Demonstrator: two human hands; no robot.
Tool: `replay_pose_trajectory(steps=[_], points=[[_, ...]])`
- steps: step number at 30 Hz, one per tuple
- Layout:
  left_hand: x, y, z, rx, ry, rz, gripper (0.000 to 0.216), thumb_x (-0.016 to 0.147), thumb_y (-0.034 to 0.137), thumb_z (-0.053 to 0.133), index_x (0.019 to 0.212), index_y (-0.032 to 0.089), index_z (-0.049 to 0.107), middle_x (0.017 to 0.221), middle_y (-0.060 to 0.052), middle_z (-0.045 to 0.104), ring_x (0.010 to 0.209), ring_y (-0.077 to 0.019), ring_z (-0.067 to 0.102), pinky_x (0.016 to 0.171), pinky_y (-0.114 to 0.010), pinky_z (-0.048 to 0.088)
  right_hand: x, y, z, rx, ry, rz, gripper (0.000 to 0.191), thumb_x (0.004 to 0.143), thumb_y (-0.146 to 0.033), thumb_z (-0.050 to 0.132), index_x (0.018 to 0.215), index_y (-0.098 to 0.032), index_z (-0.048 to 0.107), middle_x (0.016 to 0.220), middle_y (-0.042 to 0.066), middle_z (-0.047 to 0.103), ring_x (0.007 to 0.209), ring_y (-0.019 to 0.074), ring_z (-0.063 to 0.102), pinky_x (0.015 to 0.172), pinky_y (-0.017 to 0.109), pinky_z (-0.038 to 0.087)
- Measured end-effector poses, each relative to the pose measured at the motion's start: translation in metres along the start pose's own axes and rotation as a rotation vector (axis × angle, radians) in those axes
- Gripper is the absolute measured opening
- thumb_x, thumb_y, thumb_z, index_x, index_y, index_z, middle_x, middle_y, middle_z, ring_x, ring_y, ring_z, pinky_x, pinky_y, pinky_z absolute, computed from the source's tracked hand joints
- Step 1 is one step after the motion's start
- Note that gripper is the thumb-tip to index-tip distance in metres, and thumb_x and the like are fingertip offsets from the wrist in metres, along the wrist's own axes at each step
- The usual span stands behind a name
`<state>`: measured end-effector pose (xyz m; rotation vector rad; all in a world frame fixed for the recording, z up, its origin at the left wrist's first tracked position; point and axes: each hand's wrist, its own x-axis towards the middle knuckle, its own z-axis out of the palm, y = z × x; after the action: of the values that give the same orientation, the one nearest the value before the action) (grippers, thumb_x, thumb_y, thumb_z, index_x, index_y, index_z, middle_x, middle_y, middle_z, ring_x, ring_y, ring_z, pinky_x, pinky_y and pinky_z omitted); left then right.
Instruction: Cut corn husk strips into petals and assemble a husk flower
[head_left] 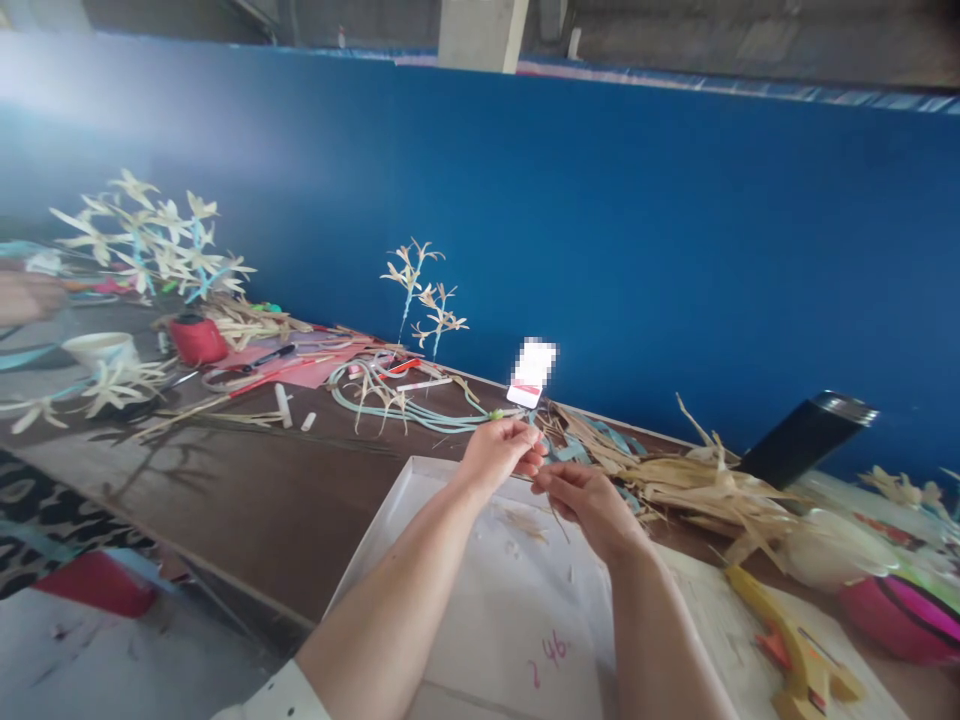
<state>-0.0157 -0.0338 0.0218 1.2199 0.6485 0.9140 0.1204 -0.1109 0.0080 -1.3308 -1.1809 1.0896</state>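
My left hand (501, 452) is closed, thumb against the fingertips, above the far side of a shallow white tray (442, 580). What it pinches is too small to make out. Close by on the right, my right hand (589, 500) also pinches, and a thin dry strand (559, 525) trails below its fingers. The two sets of fingertips nearly meet. Inside the tray lie a pale husk scrap (527, 525) and small white bits, with pink handwritten figures on its bottom. Just behind my hands, a lit phone (531, 375) leans near the blue partition.
Loose dry husks (675, 480), a black flask (810, 435) and a yellow glue gun (795, 640) lie rightward. Pale blue tubing (412, 415), husk flowers (424, 290), a red spool (197, 340) and a white cup (101, 350) occupy the left. Another person's hand (30, 298) shows far left.
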Motion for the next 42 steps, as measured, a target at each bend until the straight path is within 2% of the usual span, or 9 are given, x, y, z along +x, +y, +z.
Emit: replay_pose_trajectory(steps=[3, 6, 11, 22, 29, 33, 36, 42], points=[[0.001, -0.003, -0.001, -0.017, -0.034, 0.019, 0.027, 0.071, 0.034, 0.066, 0.084, 0.011, 0.063, 0.080, -0.008, 0.064, 0.065, -0.0102, 0.059, 0.054, -0.019, 0.049, 0.001, -0.001, 0.003, 0.029, 0.024, -0.023, 0.023, 0.072, -0.039, 0.067, 0.073, -0.017, 0.066, 0.053, -0.001, 0.052, 0.045, 0.0070, 0.029, 0.044, 0.025, 0.018], [0.000, -0.003, -0.002, 0.028, -0.051, 0.005, 0.032, 0.068, 0.039, 0.068, 0.086, 0.013, 0.064, 0.071, -0.003, 0.060, 0.064, -0.0095, 0.056, 0.054, -0.019, 0.047, 0.003, 0.002, 0.002, 0.061, 0.054, -0.043, 0.021, 0.071, -0.038, 0.068, 0.072, -0.017, 0.065, 0.052, -0.002, 0.050, 0.045, 0.0065, 0.028, 0.044, 0.025, 0.017], [-0.003, -0.001, -0.003, 0.097, -0.066, -0.011, 0.033, 0.069, 0.046, 0.064, 0.075, 0.014, 0.062, 0.067, -0.001, 0.057, 0.062, -0.0095, 0.053, 0.051, -0.018, 0.044, 0.005, 0.007, 0.002, 0.094, 0.099, -0.066, 0.022, 0.070, -0.038, 0.069, 0.073, -0.017, 0.066, 0.052, -0.002, 0.049, 0.045, 0.0067, 0.029, 0.044, 0.024, 0.018], [0.001, -0.003, -0.002, 0.115, -0.036, 0.021, 0.033, 0.071, 0.045, 0.062, 0.073, 0.012, 0.064, 0.058, 0.000, 0.053, 0.054, -0.0077, 0.048, 0.048, -0.018, 0.040, 0.004, 0.003, 0.007, 0.107, 0.046, -0.096, 0.020, 0.069, -0.037, 0.070, 0.074, -0.018, 0.068, 0.050, -0.003, 0.046, 0.046, 0.0069, 0.028, 0.044, 0.024, 0.018], [0.005, -0.009, -0.003, 0.156, -0.008, 0.063, 0.032, 0.073, 0.044, 0.057, 0.071, 0.013, 0.063, 0.053, 0.002, 0.049, 0.048, -0.0075, 0.044, 0.045, -0.019, 0.035, 0.004, 0.003, 0.011, 0.072, 0.037, -0.104, 0.019, 0.067, -0.037, 0.072, 0.069, -0.019, 0.069, 0.051, -0.003, 0.049, 0.046, 0.0072, 0.030, 0.045, 0.025, 0.019], [0.008, -0.014, -0.003, 0.250, 0.059, 0.112, 0.031, 0.074, 0.044, 0.054, 0.069, 0.014, 0.060, 0.059, 0.000, 0.054, 0.051, -0.0088, 0.047, 0.048, -0.020, 0.036, 0.004, 0.004, 0.012, 0.056, 0.037, -0.115, 0.020, 0.067, -0.038, 0.072, 0.069, -0.019, 0.070, 0.052, -0.002, 0.050, 0.047, 0.0079, 0.030, 0.046, 0.025, 0.019], [0.008, -0.013, -0.003, 0.263, 0.061, 0.126, 0.031, 0.075, 0.044, 0.053, 0.070, 0.014, 0.060, 0.062, 0.000, 0.056, 0.051, -0.0091, 0.048, 0.049, -0.020, 0.037, 0.004, 0.004, 0.013, 0.064, 0.030, -0.116, 0.019, 0.068, -0.038, 0.071, 0.071, -0.019, 0.070, 0.053, -0.002, 0.052, 0.046, 0.0076, 0.030, 0.045, 0.025, 0.019], [0.001, -0.003, -0.002, 0.230, 0.039, 0.137, 0.027, 0.076, 0.040, 0.053, 0.071, 0.014, 0.059, 0.061, 0.000, 0.057, 0.050, -0.0083, 0.048, 0.050, -0.019, 0.037, 0.002, 0.001, 0.014, 0.140, 0.017, -0.110, 0.026, 0.071, -0.041, 0.068, 0.084, -0.019, 0.069, 0.074, 0.004, 0.064, 0.046, 0.0071, 0.033, 0.044, 0.024, 0.021]])
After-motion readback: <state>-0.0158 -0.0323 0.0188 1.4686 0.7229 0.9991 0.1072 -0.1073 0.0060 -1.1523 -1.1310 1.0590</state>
